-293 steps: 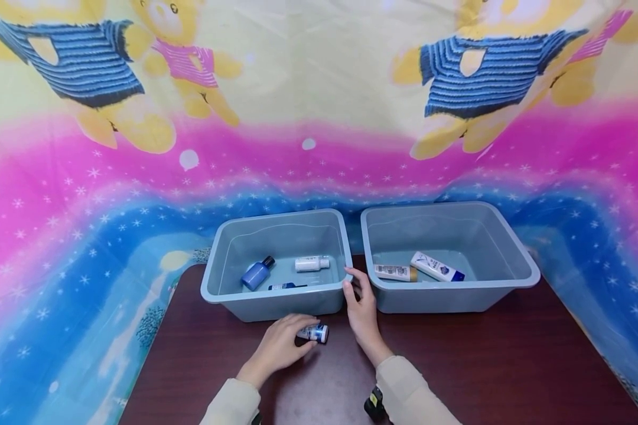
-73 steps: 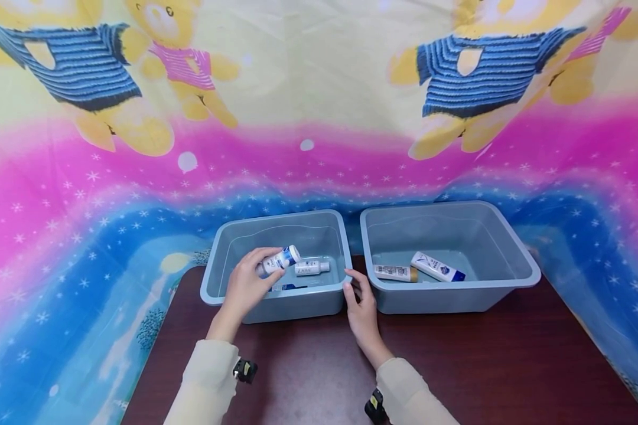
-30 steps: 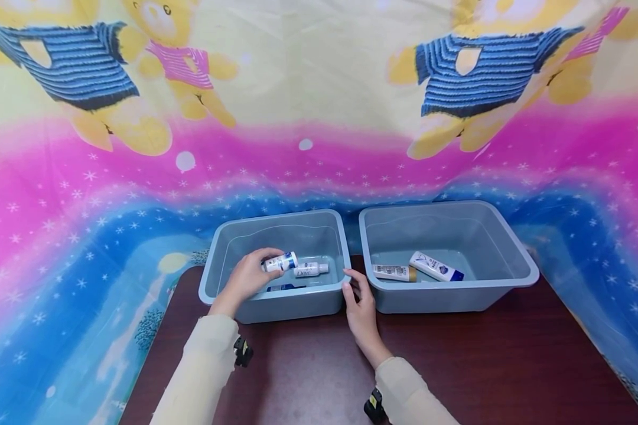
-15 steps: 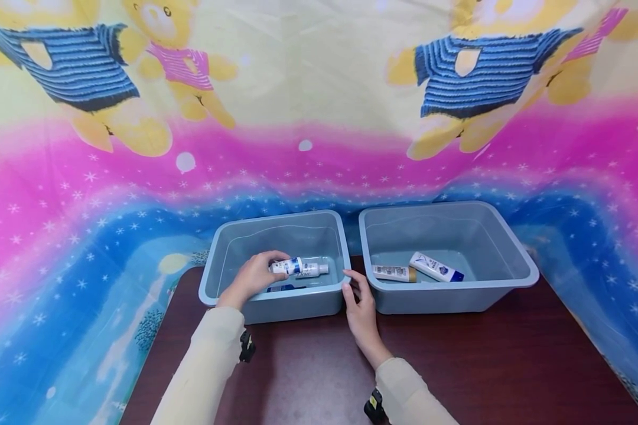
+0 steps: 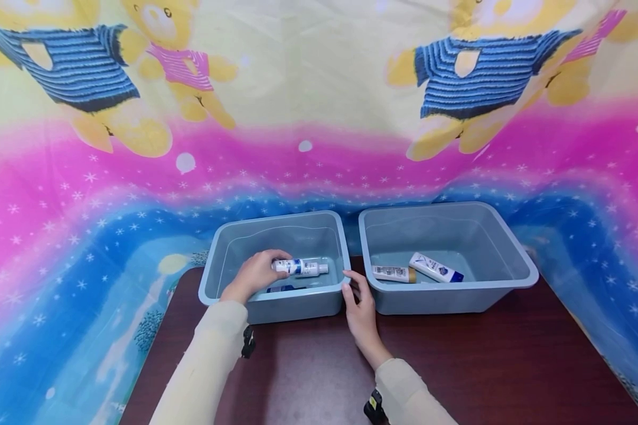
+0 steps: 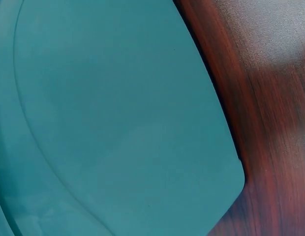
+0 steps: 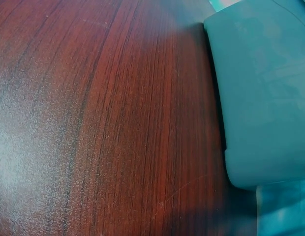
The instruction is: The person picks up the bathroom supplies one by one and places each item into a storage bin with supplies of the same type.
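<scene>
Inside the left grey-blue bin (image 5: 276,218), my left hand (image 5: 257,273) grips a small white bottle with a blue label (image 5: 292,267). Just right of it and partly covered by it, a white bottle (image 5: 313,270) lies on the bin floor. A dark blue item (image 5: 282,288) shows near the front wall, mostly hidden by the rim. At that bin's front right corner, my right hand (image 5: 363,310) holds the rim between thumb and index finger. Neither wrist view has a hand in it; the left shows the bin's outer wall (image 6: 128,113).
Beside it stands a second grey-blue bin (image 5: 452,300), with a white tube with a gold cap (image 5: 393,273) and a white bottle with a blue cap (image 5: 435,267) inside. Both bins sit on a dark reddish wooden table (image 5: 319,366). A printed cloth (image 5: 319,88) hangs behind.
The left hand picked up the white-and-blue bottle from the table, carried it into the left bin and lowered it beside the white bottle. The right hand stays at the rim.
</scene>
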`<state>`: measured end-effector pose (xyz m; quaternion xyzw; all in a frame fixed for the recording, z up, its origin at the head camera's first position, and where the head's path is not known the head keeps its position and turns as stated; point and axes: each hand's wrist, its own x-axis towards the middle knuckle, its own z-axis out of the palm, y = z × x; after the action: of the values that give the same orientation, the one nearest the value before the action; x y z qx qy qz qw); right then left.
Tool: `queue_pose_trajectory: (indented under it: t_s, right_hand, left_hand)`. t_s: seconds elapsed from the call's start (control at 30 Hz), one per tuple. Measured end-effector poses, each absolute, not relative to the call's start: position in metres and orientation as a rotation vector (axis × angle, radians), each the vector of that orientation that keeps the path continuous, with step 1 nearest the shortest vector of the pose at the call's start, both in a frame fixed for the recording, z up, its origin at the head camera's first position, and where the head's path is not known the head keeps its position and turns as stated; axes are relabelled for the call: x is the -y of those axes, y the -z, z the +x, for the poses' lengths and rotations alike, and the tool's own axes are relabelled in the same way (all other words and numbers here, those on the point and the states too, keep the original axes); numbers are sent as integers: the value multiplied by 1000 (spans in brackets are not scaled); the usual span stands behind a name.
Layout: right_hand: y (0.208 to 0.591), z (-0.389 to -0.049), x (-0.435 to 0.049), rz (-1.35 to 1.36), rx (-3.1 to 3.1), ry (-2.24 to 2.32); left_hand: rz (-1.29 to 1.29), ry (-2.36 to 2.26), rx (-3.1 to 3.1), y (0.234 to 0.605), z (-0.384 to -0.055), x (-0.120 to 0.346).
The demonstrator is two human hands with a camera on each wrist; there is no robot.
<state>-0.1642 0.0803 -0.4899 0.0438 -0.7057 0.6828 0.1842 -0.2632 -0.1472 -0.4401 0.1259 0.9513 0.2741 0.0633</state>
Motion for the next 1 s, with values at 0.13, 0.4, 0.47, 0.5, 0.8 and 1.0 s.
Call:
queue_pose_trajectory:
  t_s: [0.13, 0.4, 0.47, 0.5, 0.8, 1.0]
  right_hand:
    - [490, -164, -81, 109, 2004, -1923]
    - [490, -163, -81, 107, 2016, -1916]
    - [490, -163, -81, 112, 2012, -1915]
    - [490, -163, -81, 115, 2011, -1915]
    - [491, -164, -81, 108, 2031, -1901]
    - [490, -163, -80, 119, 2017, -1884]
  left_hand:
    - [386, -803, -2871, 441, -267, 145]
    - [388, -831, -2817, 444, -268, 147]
    - [383, -833, -2812, 444, -268, 147]
    - [380, -837, -2811, 444, -267, 147]
    - [394, -883, -2825, 444, -266, 148]
    - [398, -850, -2887, 443, -267, 148]
